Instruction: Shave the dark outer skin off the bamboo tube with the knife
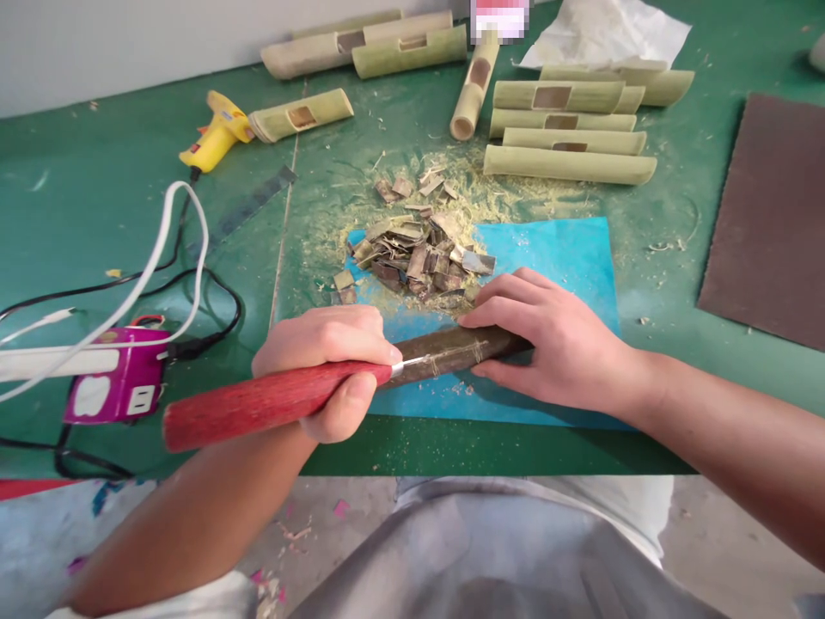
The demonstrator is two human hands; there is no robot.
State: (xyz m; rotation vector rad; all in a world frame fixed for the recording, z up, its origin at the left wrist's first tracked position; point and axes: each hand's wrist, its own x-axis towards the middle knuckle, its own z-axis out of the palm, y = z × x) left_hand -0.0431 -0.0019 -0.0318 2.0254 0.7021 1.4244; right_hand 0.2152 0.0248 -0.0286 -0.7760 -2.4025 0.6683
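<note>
My left hand (328,361) is closed around a red-handled carving knife (258,400) with a short metal blade. The blade lies along the top of a dark brown bamboo tube (442,354), where pale cut lines show. My right hand (538,335) grips the tube's right end, thumb on the near side and fingers over the far side. Under the tube is a blue sheet (560,258) on the green table. A heap of bamboo chips (418,254) and sawdust lies just beyond the tube, partly on the sheet.
Cut bamboo tubes (571,163) are lined up at the back right, with more (412,52) at the back. A yellow glue gun (216,133) sits at the left. Cables run to a purple power block (119,378). A brown mat (770,219) lies at the right.
</note>
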